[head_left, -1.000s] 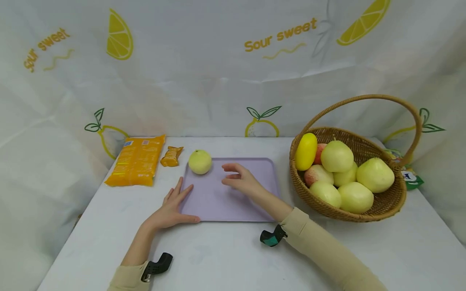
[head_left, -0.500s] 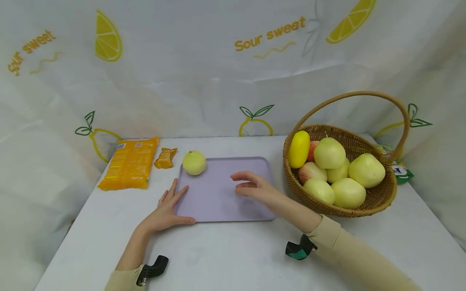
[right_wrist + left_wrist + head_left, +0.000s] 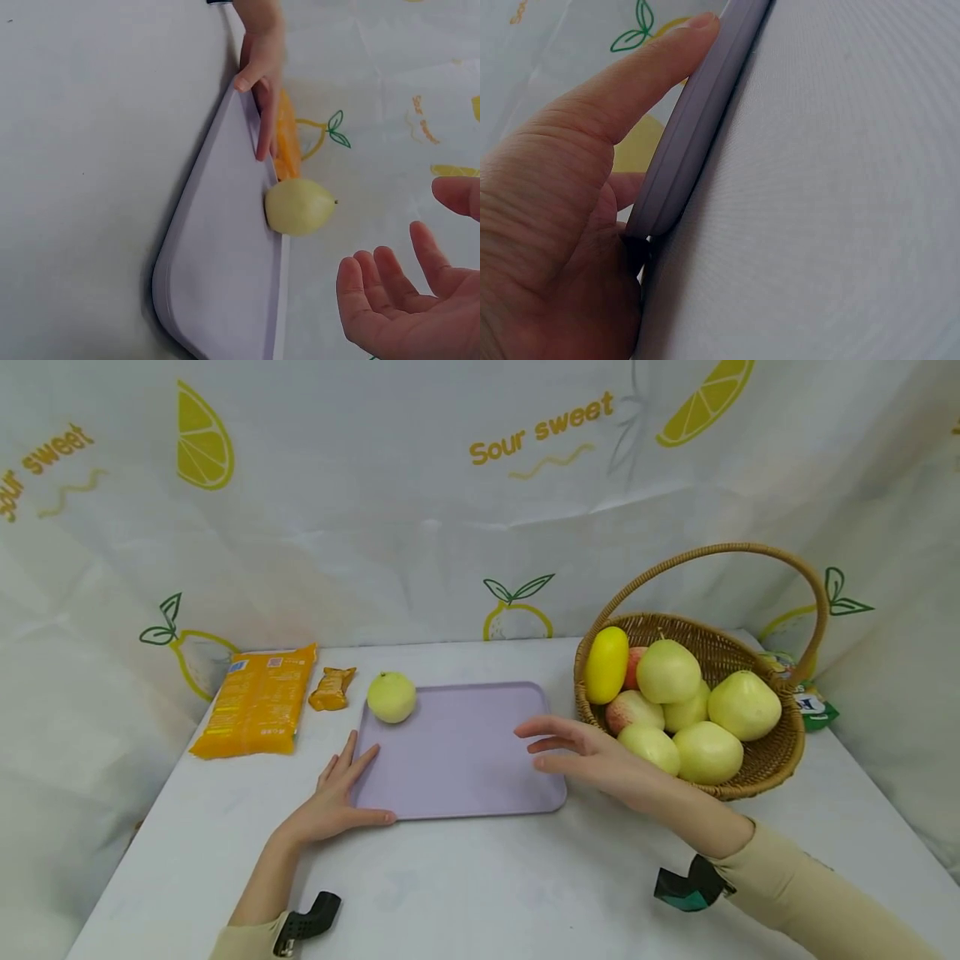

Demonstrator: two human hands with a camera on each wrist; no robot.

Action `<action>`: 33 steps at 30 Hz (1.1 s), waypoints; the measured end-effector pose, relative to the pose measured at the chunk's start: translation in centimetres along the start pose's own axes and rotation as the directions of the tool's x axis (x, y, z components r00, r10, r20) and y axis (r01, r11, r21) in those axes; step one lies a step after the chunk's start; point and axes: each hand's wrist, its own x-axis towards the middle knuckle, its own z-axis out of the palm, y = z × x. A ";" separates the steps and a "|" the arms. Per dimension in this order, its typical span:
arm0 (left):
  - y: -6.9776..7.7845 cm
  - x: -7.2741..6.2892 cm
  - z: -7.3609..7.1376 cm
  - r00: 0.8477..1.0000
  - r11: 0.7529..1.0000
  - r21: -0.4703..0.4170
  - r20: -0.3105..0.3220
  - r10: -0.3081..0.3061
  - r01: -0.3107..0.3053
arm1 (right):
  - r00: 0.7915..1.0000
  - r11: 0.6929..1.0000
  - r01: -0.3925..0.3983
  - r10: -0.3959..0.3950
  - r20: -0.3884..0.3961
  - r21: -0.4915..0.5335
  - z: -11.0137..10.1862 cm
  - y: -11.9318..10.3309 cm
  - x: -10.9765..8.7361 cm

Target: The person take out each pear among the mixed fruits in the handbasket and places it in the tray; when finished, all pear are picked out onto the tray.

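Observation:
A lilac tray [image 3: 457, 756] lies on the white table. My left hand [image 3: 326, 806] rests at its near left corner, fingers spread along the left edge and thumb on the near edge; the left wrist view shows the thumb [image 3: 652, 75] against the tray's rim. At the tray's far left corner sits a round, pale green pear-like fruit [image 3: 392, 697]. My right hand [image 3: 600, 760] hovers above the table between the tray's right end and the wicker basket [image 3: 780, 760], holding nothing. Its fingers [image 3: 390, 277] are loosely bent and apart in the right wrist view.
Several pale green fruits [image 3: 708, 752], a yellow oval fruit [image 3: 606, 666] and reddish peaches [image 3: 634, 712] fill the tall-handled basket. Behind it lies a green package [image 3: 817, 706]. At the back left are a large orange packet [image 3: 258, 702] and a small orange-brown wrapped snack [image 3: 332, 688].
My right hand has moved right, from over the tray to beside the basket. The left hand stays at the tray corner. The whole head view has shifted slightly; the fruit remains on the tray.

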 end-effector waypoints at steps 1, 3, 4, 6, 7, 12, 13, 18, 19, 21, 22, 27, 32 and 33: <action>0.0 0.0 0.0 1.000 1.000 -0.003 0.000 0.001 -0.001 | 1.000 1.000 -0.001 0.001 0.004 -0.007 -0.2 -0.1 -0.3; 0.0 0.0 0.1 1.000 1.000 -0.006 0.000 0.001 -0.001 | 1.000 1.000 -0.006 0.006 0.014 -0.028 -0.5 -0.3 -0.8; 0.0 0.0 0.1 1.000 1.000 -0.007 -0.002 0.002 -0.002 | 1.000 0.999 -0.012 0.013 0.016 -0.040 -0.7 -0.4 -1.1; -0.1 0.0 0.1 1.000 1.000 -0.007 -0.001 0.003 -0.003 | 1.000 0.997 -0.020 0.021 0.016 -0.076 -1.1 -0.6 -1.6; 0.0 0.0 0.1 1.000 1.000 -0.008 -0.001 0.005 -0.005 | 1.000 0.995 -0.021 0.023 0.018 -0.095 -1.4 -0.7 -1.9; 0.1 0.0 0.2 1.000 1.000 -0.010 0.001 0.004 -0.004 | 1.000 0.985 0.011 -0.008 0.017 -0.175 -2.9 -1.6 -3.2; 0.1 -0.1 0.2 1.000 1.000 -0.010 0.002 0.003 -0.003 | 1.000 0.982 0.022 -0.020 0.013 -0.190 -3.2 -1.9 -3.5; 0.2 -0.1 0.0 1.000 1.000 -0.010 0.000 0.003 -0.003 | 0.999 0.966 0.040 -0.044 -0.009 -0.257 -5.2 -3.2 -4.3; 0.2 -0.2 0.0 1.000 1.000 -0.010 0.000 0.003 -0.003 | 0.999 0.963 0.049 -0.053 -0.009 -0.265 -5.6 -3.4 -4.3; 0.2 -0.2 0.0 1.000 1.000 -0.011 -0.001 0.005 -0.005 | 0.999 0.963 0.041 -0.047 -0.016 -0.267 -6.4 -3.9 -4.5; 0.2 -0.2 0.0 1.000 1.000 -0.012 -0.001 0.006 -0.006 | 0.999 0.961 0.041 -0.049 -0.022 -0.274 -6.8 -4.1 -4.5; 0.3 -0.3 0.0 1.000 1.000 -0.018 -0.001 0.010 -0.010 | 0.995 0.925 0.019 -0.056 -0.088 -0.379 -9.2 -4.9 -4.6; 0.1 -0.2 0.1 1.000 1.000 -0.020 0.000 0.009 -0.009 | 0.980 0.845 -0.044 -0.068 -0.188 -0.532 -11.9 -5.4 -4.3; 0.1 -0.2 0.1 1.000 1.000 -0.019 0.000 0.008 -0.008 | 0.975 0.832 -0.068 -0.061 -0.212 -0.551 -12.4 -5.5 -4.3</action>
